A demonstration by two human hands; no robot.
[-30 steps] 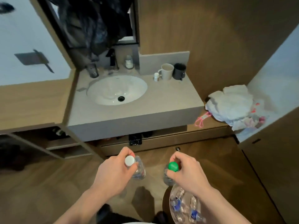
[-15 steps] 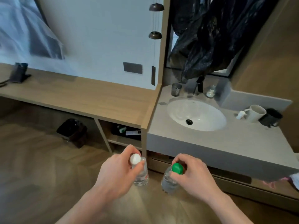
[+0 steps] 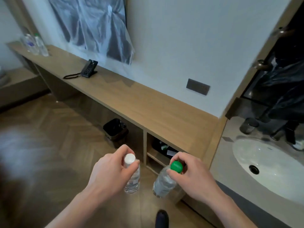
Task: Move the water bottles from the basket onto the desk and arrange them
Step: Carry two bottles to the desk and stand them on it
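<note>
Two clear plastic water bottles hang by their necks: your left hand (image 3: 111, 171) pinches the white-capped bottle (image 3: 131, 175), your right hand (image 3: 192, 176) the green-capped bottle (image 3: 164, 180). You've swung left from the white sink (image 3: 269, 167); the long wooden desk (image 3: 148, 106) now fills the view. Earlier bottles (image 3: 35, 44) stand far left, past the black telephone (image 3: 88, 69). Nothing blocks the near stretch.

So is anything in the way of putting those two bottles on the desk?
Nothing visible blocks them. The white-capped bottle and green-capped bottle hang over the floor before the desk, whose near stretch is bare. The phone and other bottles stand farther left.
</note>
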